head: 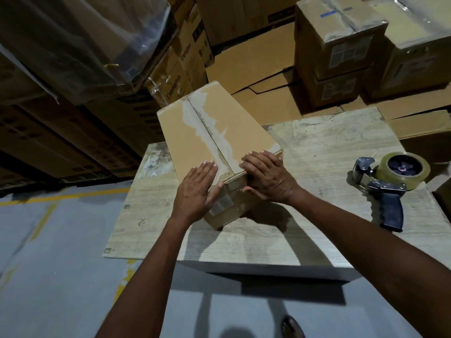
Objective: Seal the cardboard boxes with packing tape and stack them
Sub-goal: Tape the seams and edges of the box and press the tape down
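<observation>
Left hand [197,189] lies flat on top of the cardboard box [244,118], fingers straight and together just left of the centre seam [207,129], thumb hooked over the near edge onto the side. Right hand [266,176] presses the flap on the other side of the seam, fingers a little arched, thumb down on the side face. Neither hand grasps anything; both are released and pushing down. From my remote seat I read this as holding the two flaps shut and level so tape can run along the seam, which shows torn paper and, as far as I can tell, no fresh tape. The box sits turned at an angle on the pale wooden table [317,147], its near corner toward me. The tape gun [388,181] rests on the same table, well apart to the right, on the right hand's side. Both forearms stretch forward and converge on the near end of the box. Taped boxes [341,45] stand stacked behind the table, far right.
</observation>
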Demonstrator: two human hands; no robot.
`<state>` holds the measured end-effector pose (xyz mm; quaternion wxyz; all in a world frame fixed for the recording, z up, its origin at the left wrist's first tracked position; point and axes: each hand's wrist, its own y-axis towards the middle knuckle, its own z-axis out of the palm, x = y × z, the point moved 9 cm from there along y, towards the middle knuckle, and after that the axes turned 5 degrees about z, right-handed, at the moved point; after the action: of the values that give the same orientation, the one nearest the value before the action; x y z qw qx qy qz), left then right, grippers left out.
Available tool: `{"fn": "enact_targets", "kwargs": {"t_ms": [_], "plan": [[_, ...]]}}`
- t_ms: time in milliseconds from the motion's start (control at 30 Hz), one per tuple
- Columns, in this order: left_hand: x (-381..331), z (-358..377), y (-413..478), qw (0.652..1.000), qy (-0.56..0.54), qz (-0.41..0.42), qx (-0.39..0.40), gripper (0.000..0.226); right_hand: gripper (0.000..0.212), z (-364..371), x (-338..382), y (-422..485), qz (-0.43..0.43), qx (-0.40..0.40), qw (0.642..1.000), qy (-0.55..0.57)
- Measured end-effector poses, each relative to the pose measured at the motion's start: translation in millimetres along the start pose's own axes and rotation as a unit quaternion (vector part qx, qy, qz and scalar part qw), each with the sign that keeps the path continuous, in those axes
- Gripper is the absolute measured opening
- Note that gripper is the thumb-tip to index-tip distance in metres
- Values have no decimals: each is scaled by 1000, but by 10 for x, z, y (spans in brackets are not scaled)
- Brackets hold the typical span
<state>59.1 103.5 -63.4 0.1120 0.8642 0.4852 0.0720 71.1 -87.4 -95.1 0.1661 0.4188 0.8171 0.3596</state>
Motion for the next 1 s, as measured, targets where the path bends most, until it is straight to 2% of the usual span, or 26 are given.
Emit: {"fn": "enact_targets", "kwargs": {"t_ms": [67, 167, 300, 433, 567, 633, 733, 800, 1000], "plan": [[-8, -22, -5, 1000, -19, -3, -1, 59, 68, -52, 2, 11, 25, -8, 999, 32], [5, -46, -5, 999, -52, -12, -2, 55, 64, -133, 50, 51, 96, -64, 991, 68], [22, -50, -4, 997, -75, -24, -1, 56, 64, -95, 106, 102, 162, -93, 981, 48], [33, -35, 1, 997, -71, -25, 1, 56, 74, -73, 116, 68, 136, -77, 987, 33], [37, -30, -1, 997, -66, -26, -3, 55, 81, -29, 104, 22, 88, -20, 996, 20], [35, -28, 4, 997, -66, -25, -2, 56, 75, -43, 63, 29, 89, -10, 995, 37], [44, -10, 8, 998, -62, -24, 7, 57, 51, -81, 40, 50, 98, -27, 993, 56], [43, -9, 1, 998, -52, -23, 10, 58, 43, -80, 60, 46, 92, -28, 994, 44], [32, -55, -2, 997, -77, -9, 24, 58, 52, -137, 90, 52, 64, 48, 997, 14]]}}
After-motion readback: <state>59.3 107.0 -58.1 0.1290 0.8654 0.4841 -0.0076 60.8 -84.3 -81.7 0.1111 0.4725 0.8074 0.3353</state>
